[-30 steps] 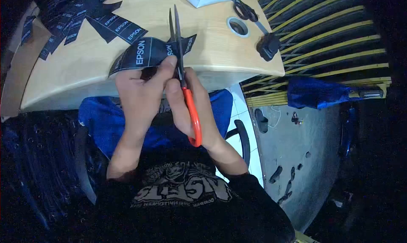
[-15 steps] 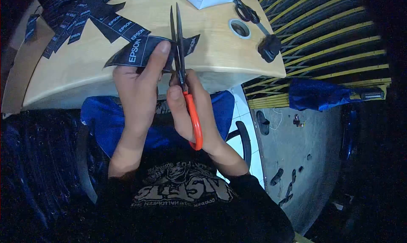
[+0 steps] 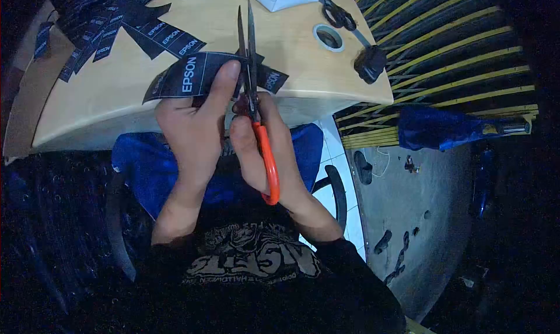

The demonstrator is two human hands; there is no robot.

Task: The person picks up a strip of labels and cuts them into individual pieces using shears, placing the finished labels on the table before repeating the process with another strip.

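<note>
Scissors sit in my right hand in the head view, fingers closed round the red handle, blades slightly parted. My left hand pinches a black strip under the thumb, at the near edge of the table. The strip shows on both sides of the blades; I cannot tell whether it lies between them. It looks thin, light and bendy, perhaps a little slick, and likely to curl, so I judge it best held flat between thumb and fingers, clear of the blades. The scissors look stiff and heavier, safest by the handle. Other strips lie beyond my left hand.
</note>
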